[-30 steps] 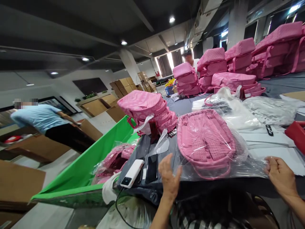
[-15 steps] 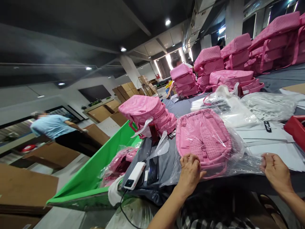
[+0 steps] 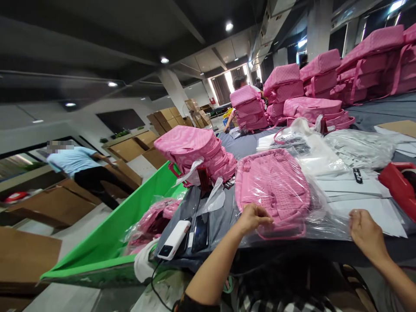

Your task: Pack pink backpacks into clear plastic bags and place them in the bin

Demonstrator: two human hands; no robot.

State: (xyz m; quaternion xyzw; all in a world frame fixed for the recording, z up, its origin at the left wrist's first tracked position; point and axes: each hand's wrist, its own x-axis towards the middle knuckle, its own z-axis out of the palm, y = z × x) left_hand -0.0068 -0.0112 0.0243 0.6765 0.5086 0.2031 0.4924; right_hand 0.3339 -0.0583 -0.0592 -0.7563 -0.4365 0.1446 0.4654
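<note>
Along the surface's near edge (image 3: 325,248), left hand (image 3: 252,219) is touching the bagged pink backpack (image 3: 273,186), long axis running outward, whether grasping or not untellable.

This is a warehouse packing floor, with stacked pink backpacks (image 3: 286,82), piled cardboard cartons (image 3: 162,115), and tall concrete pillars (image 3: 173,91).

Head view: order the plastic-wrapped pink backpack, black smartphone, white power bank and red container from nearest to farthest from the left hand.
From the left hand:
1. Plastic-wrapped pink backpack: directly at the fingers, ahead of the hand.
2. Black smartphone: to the hand's left.
3. White power bank: just beyond the phone, further left.
4. Red container: at the far right.
</note>
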